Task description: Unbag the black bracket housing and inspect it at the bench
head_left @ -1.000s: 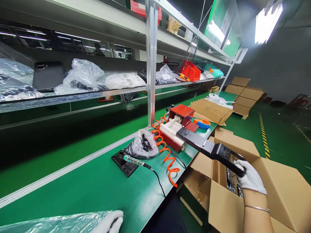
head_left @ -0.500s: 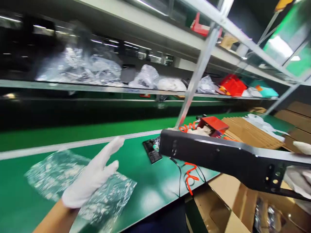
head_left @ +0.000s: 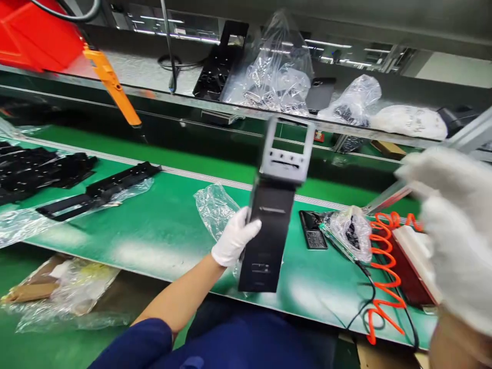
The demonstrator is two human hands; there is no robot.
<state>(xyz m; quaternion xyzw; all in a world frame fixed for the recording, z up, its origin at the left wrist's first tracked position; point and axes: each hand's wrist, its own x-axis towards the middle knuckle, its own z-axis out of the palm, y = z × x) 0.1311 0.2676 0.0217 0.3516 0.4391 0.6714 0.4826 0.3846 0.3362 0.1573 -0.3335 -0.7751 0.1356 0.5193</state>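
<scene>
left hand [head_left: 234, 238] gripping black panel [head_left: 271, 225], upright, lengthwise vertical

Black panel [head_left: 271, 230], white glove [head_left: 233, 238], green bench [head_left: 154, 230].

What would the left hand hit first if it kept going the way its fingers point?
The left hand already grips the long black part, fingers pointing right across it. Past that part, the small black keypad piece on the green bench looks next in line, though depth is unclear.
</scene>
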